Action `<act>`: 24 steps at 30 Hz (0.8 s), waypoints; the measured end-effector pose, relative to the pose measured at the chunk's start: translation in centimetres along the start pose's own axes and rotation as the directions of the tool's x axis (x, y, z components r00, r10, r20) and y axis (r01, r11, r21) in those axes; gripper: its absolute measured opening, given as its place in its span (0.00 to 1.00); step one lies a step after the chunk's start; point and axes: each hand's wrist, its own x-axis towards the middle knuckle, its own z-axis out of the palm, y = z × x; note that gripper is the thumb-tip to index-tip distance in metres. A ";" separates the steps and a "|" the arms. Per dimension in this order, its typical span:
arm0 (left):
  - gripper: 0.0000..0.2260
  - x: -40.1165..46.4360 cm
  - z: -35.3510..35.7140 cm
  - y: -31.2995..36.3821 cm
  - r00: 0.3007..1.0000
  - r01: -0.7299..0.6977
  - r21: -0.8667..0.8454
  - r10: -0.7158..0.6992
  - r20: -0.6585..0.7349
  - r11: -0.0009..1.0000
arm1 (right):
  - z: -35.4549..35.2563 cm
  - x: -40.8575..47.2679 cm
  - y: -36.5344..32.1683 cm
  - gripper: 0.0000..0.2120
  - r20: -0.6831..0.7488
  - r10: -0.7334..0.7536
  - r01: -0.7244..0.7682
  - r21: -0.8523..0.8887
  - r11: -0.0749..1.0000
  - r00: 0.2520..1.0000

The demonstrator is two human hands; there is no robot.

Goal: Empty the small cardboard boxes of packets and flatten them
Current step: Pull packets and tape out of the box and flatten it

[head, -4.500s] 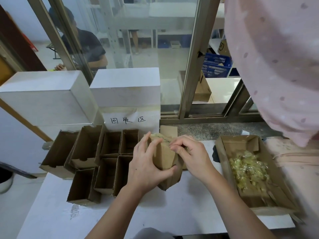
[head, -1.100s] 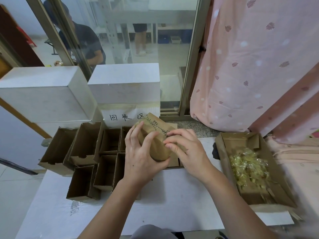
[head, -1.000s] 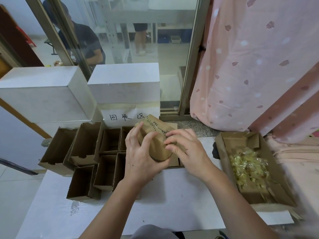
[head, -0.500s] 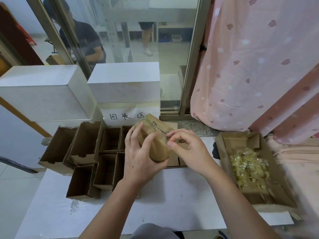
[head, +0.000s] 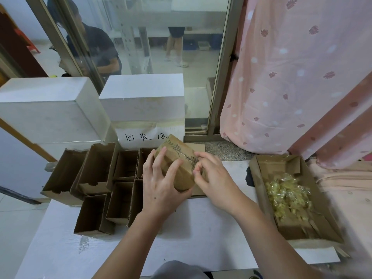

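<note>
Mid-frame, just above centre, the left hand (head: 161,190) grips a small sealed cardboard box (head: 177,168) w/ fingers curled over its top & thumb under the near end, box tilted and held up off the white tabletop (head: 201,238). Right hand (head: 213,178) is at the box's right edge, fingertips (head: 196,170) pinching at the taped seam w/ printed text along it; can't tell if any tape is lifted. Left of the hands, centre-left of frame, a cluster of open empty boxes (head: 100,188) stands packed side by side, flaps up. Right side of frame: a bigger open cardboard tray (head: 261,178) w/ a heap of clear yellowish packets (head: 285,196) lying in it, well apart from the held box. Behind the cluster, upper left, two white foam blocks (head: 141,97), and a paper sign (head: 145,136) w/ handwritten characters just behind the held box. Pink patterned curtain (head: 291,77) hangs upper right. Thru the glass (head: 191,57) at top, another person (head: 94,45) sits bent over, plus someone's legs further back.
</note>
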 end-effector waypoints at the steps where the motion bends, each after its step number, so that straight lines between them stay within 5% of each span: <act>1: 0.32 -0.1 0.0 0.0 1.000 0.002 -0.003 -0.002 0.007 1.000 | 0.1 0.0 0.1 0.04 -0.016 -0.003 0.003 -0.003 1.000 1.000; 12: 0.35 0.4 -0.5 -0.3 0.998 0.051 -0.067 -0.049 0.028 0.996 | -0.4 -0.2 0.1 0.06 -0.164 0.061 -0.014 0.278 0.961 0.985; 19: 0.35 0.7 -0.2 -0.2 1.000 -0.002 -0.016 0.003 0.028 1.000 | 0.2 0.0 0.2 0.04 -0.209 -0.056 0.054 -0.012 0.998 0.976; 24: 0.34 0.7 -0.2 0.1 0.998 0.050 -0.051 -0.048 0.046 0.997 | 0.4 0.4 0.7 0.05 -0.289 -0.079 0.075 -0.027 0.997 0.954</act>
